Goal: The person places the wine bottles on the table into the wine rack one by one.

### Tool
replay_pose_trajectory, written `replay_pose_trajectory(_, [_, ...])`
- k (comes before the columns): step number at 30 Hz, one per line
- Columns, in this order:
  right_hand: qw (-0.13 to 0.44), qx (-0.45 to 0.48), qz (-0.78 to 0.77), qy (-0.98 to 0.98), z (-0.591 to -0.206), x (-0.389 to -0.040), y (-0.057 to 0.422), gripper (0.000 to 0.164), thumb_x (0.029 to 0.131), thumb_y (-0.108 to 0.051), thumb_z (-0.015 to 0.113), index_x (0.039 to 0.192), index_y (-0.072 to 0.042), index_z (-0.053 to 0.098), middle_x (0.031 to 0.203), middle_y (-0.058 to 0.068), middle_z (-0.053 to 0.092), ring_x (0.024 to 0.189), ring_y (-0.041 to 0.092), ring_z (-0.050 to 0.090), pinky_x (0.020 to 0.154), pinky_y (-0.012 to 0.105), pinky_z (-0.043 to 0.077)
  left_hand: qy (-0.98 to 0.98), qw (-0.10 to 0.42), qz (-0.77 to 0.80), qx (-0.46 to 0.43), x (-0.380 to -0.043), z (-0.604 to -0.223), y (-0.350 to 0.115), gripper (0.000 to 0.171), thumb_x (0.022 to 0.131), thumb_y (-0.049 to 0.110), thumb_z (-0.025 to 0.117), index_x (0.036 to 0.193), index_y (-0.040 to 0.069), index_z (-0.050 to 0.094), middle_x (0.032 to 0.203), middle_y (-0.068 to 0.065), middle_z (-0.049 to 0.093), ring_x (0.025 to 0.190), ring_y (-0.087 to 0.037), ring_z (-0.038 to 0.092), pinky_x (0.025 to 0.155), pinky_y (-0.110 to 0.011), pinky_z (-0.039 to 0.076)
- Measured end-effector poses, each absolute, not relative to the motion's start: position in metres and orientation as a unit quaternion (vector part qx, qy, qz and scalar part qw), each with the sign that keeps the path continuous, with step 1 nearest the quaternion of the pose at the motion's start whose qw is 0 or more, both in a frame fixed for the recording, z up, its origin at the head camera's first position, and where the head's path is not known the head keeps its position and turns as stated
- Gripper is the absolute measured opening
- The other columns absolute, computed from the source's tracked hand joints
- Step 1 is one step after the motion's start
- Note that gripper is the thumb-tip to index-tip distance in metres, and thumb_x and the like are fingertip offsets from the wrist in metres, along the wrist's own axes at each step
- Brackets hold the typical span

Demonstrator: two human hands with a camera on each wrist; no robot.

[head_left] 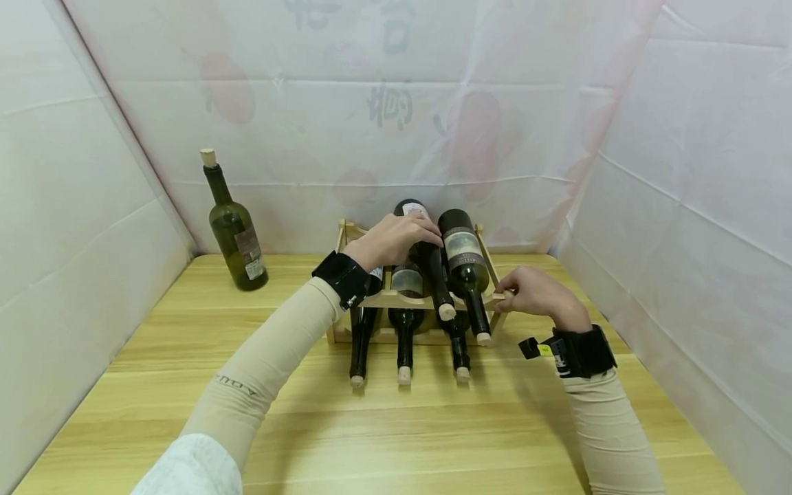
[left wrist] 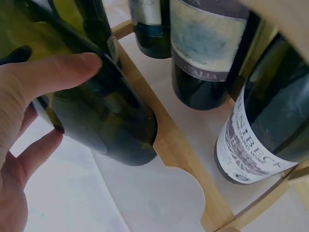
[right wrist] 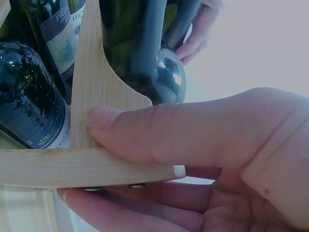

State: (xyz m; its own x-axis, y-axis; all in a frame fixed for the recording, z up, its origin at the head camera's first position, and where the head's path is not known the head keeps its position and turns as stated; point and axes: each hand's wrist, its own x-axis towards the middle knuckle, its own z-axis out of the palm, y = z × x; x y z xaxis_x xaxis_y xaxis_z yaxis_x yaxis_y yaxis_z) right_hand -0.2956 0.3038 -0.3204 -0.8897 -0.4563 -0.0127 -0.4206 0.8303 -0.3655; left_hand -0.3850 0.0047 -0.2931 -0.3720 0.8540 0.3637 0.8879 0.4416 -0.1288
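Observation:
My left hand (head_left: 396, 240) grips a dark green wine bottle (head_left: 432, 268) lying on the upper tier of a wooden wine rack (head_left: 390, 300), its corked neck toward me. In the left wrist view, thumb and fingers wrap this bottle (left wrist: 116, 125), whose base rests at the rail. Beside it on the upper tier lies a second labelled bottle (head_left: 464, 254). My right hand (head_left: 538, 292) pinches the rack's front right corner. In the right wrist view, the thumb lies on top of the wooden joint (right wrist: 96, 164), with fingers beneath it.
Several corked bottles lie on the lower tier, their necks (head_left: 405, 350) sticking out toward me. One green bottle (head_left: 238, 240) with a cork stands upright on the wooden table (head_left: 322, 426) at the back left. White cloth walls (head_left: 309, 137) enclose the table at the back and sides.

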Motion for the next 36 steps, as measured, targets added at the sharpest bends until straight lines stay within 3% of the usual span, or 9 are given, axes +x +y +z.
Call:
replay_pose_trajectory(9, [0.048, -0.237, -0.180, 0.953, -0.321, -0.296, 0.303, 0.005, 0.081, -0.016, 0.074, 0.076, -0.014, 0.072, 0.067, -0.005, 0.057, 0.059, 0.012, 0.042, 0.055, 0.029, 0.037, -0.825, 0.190, -0.017, -0.532, -0.383, -0.296, 0.010, 0.063, 0.075, -0.018, 0.057, 0.118, 0.026, 0.069, 0.126, 0.005, 0.059, 0.121, -0.015, 0.046, 0.054, -0.032, 0.044])
replay_pose_trajectory(18, [0.050, -0.226, -0.182, 0.956, -0.322, -0.296, 0.303, 0.006, 0.081, -0.017, 0.074, 0.075, -0.016, 0.071, 0.066, -0.005, 0.057, 0.058, 0.013, 0.042, 0.055, 0.029, 0.037, -0.840, 0.159, 0.029, -0.517, -0.379, -0.294, 0.017, 0.055, 0.080, -0.011, 0.065, 0.117, 0.030, 0.069, 0.126, 0.009, 0.058, 0.121, -0.014, 0.044, 0.061, -0.027, 0.046])
replay_pose_trajectory(24, [0.045, -0.233, -0.176, 0.955, -0.321, -0.297, 0.302, 0.010, 0.080, -0.017, 0.074, 0.071, -0.016, 0.069, 0.062, -0.006, 0.052, 0.056, 0.012, 0.039, 0.054, 0.029, 0.034, -0.841, 0.154, 0.039, -0.517, -0.379, -0.292, 0.018, 0.054, 0.081, -0.011, 0.063, 0.117, 0.029, 0.070, 0.126, 0.009, 0.059, 0.120, -0.013, 0.045, 0.057, -0.025, 0.044])
replay_pose_trajectory(32, [0.051, -0.229, -0.182, 0.955, -0.321, -0.297, 0.302, 0.007, 0.081, -0.017, 0.073, 0.075, -0.018, 0.071, 0.068, -0.006, 0.058, 0.059, 0.013, 0.043, 0.056, 0.030, 0.037, -0.835, 0.143, 0.046, -0.530, -0.378, -0.295, 0.015, 0.052, 0.084, -0.012, 0.058, 0.118, 0.026, 0.070, 0.129, 0.004, 0.058, 0.122, -0.015, 0.046, 0.048, -0.026, 0.034])
replay_pose_trajectory(36, [0.050, -0.229, -0.183, 0.955, -0.322, -0.297, 0.302, 0.009, 0.081, -0.017, 0.073, 0.073, -0.018, 0.070, 0.066, -0.005, 0.055, 0.058, 0.013, 0.041, 0.055, 0.030, 0.036, -0.838, 0.128, 0.057, -0.527, -0.377, -0.296, 0.016, 0.052, 0.085, -0.012, 0.059, 0.118, 0.027, 0.069, 0.133, 0.004, 0.056, 0.125, -0.013, 0.045, 0.047, -0.026, 0.030])
